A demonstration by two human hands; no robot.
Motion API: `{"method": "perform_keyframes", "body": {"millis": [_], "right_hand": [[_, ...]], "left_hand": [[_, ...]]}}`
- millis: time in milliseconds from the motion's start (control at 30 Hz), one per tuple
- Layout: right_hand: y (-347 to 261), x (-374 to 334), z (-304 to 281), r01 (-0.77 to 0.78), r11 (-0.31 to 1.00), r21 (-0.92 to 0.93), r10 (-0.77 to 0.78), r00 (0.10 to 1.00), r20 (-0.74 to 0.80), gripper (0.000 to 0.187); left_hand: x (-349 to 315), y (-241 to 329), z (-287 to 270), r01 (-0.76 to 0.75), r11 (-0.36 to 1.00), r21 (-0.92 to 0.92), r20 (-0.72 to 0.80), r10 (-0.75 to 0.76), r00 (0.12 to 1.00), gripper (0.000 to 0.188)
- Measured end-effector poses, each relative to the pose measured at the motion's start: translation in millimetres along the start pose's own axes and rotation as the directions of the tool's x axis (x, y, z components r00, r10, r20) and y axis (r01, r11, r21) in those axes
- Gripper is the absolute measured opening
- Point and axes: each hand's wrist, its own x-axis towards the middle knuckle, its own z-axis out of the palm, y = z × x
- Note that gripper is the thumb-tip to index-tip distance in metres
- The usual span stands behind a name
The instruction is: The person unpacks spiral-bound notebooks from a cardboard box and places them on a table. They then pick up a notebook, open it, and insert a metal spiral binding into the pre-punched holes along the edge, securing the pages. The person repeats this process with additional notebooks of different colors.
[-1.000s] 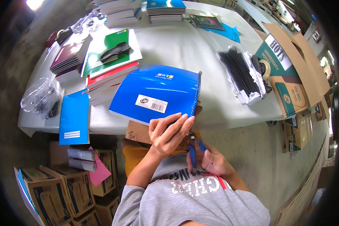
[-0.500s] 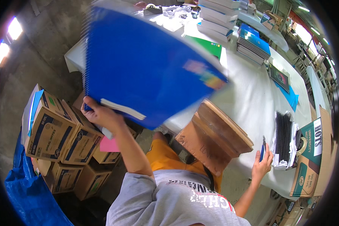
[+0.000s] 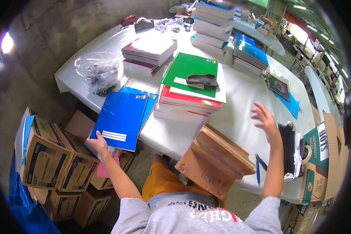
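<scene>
My left hand (image 3: 98, 142) grips the near corner of a blue spiral notebook (image 3: 121, 119) and holds it on top of another blue notebook at the left edge of the white table (image 3: 238, 101). Over the table's right side my right hand (image 3: 266, 121) hovers empty with its fingers spread, above a bundle of black spiral bindings (image 3: 288, 150). Blue-handled pliers (image 3: 259, 167) lie on the table near my right elbow. A brown cardboard board (image 3: 212, 160) rests on my lap against the table edge.
A stack of red, white and green notebooks (image 3: 191, 91) with a dark object on top stands mid-table. Maroon notebooks (image 3: 148, 54), blue stacks (image 3: 249, 52) and a clear plastic bag (image 3: 97, 70) lie behind. Cardboard boxes (image 3: 50, 156) stand on the floor at left, an open box (image 3: 319, 163) at right.
My left hand has swung the blue notebook from my lap up and leftward and brought it down onto the pile at the table's left. My right hand let go of the pliers and rose, open.
</scene>
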Motion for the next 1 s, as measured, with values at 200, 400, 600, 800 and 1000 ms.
{"method": "perform_keyframes", "body": {"millis": [200, 400, 600, 800, 1000], "right_hand": [[6.3, 151.7, 38.4, -0.284, 0.931, 0.227, 0.266, 0.958, 0.107, 0.062], [0.9, 222.9, 97.0, -0.488, 0.832, 0.265, 0.477, 0.872, 0.109, 0.062], [28.3, 245.8, 75.4, -0.086, 0.973, 0.213, 0.096, 0.995, -0.034, 0.031], [-4.6, 219.7, 92.8, 0.456, 0.752, 0.476, -0.372, 0.89, -0.264, 0.019], [-43.7, 203.3, 106.7, 0.602, 0.638, 0.481, -0.429, 0.796, -0.427, 0.015]], "left_hand": [[-53.9, 118.5, 13.8, -0.489, 0.569, 0.661, -0.1, 0.713, 0.694, 0.063], [-96.9, 210.5, 153.7, -0.586, 0.802, -0.113, 0.724, 0.47, 0.504, 0.09], [-154.6, 223.4, 168.5, -0.635, 0.768, -0.084, 0.898, 0.335, 0.286, 0.098], [-150.2, 199.8, 136.8, -0.614, 0.774, -0.154, 0.85, 0.42, 0.317, 0.099], [-80.3, 154.2, 102.4, -0.612, 0.627, 0.482, 0.553, 0.324, 0.767, 0.087]]}}
